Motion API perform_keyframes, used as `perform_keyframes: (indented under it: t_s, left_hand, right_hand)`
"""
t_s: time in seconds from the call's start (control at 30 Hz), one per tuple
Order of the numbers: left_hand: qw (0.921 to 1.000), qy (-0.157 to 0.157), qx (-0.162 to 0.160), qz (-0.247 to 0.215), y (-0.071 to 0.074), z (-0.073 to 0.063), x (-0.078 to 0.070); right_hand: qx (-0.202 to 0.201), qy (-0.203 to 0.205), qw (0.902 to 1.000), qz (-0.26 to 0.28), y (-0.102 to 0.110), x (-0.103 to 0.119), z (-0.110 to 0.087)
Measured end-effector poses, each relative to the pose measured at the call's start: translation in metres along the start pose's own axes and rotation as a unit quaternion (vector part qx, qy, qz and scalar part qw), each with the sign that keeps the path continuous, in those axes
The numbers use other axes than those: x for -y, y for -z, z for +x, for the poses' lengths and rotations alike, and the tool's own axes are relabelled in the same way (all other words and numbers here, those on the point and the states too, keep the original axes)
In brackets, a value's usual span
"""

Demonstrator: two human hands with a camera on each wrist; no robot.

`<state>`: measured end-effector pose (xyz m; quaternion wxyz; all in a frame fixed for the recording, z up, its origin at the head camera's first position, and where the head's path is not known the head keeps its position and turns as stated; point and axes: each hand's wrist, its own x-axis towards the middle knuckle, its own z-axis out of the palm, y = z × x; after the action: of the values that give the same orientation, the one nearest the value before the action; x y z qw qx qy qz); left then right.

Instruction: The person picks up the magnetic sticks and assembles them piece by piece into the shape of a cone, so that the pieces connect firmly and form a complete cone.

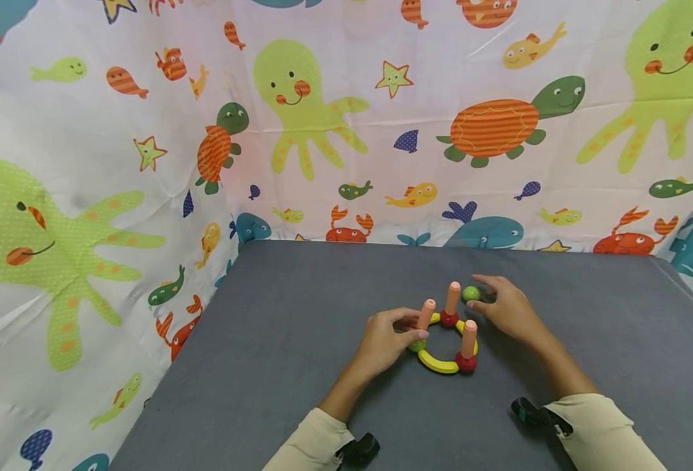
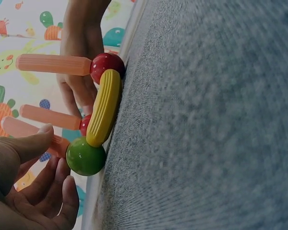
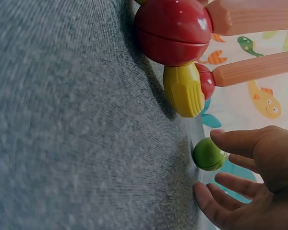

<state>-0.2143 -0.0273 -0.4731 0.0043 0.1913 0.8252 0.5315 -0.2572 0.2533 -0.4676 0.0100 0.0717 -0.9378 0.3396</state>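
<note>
A ring of curved yellow bars (image 1: 437,363) and balls lies on the grey table, with peach rods standing up from it. Two of its balls are red (image 1: 466,362); the left one is green (image 2: 86,156). My left hand (image 1: 384,340) pinches the peach rod (image 1: 425,314) above that green ball, thumb across the near side. Beyond the ring's far right side sits a loose green ball (image 1: 471,294). Around it my right hand (image 1: 508,311) spreads thumb and fingers; in the right wrist view the thumb tip (image 3: 217,134) is right at the ball, and the other fingers are apart.
The grey table (image 1: 299,288) stretches around the ring on all sides. A cloth with printed sea animals (image 1: 322,85) hangs along the back and left edges. Dark wrist cameras (image 1: 360,450) sit on both sleeves.
</note>
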Motion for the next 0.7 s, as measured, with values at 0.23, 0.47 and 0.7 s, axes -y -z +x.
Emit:
perform_keyframes:
  t_s: [0.23, 0.47, 0.7]
  left_hand:
    - [1.0000, -0.002, 0.001, 0.001, -0.0004, -0.0006, 0.0000]
    - [1.0000, -0.004, 0.004, -0.002, -0.0002, -0.0011, -0.0002]
    - [0.9999, -0.013, 0.005, -0.005, -0.0004, -0.0024, -0.0003]
  right_hand:
    - [-0.006, 0.016, 0.9999, 0.000, -0.0042, -0.0030, -0.0007]
    - [-0.010, 0.012, 0.9999, 0.002, -0.0062, -0.0050, -0.0030]
    - [-0.018, 0.011, 0.9998, 0.007, -0.0064, -0.0063, -0.0080]
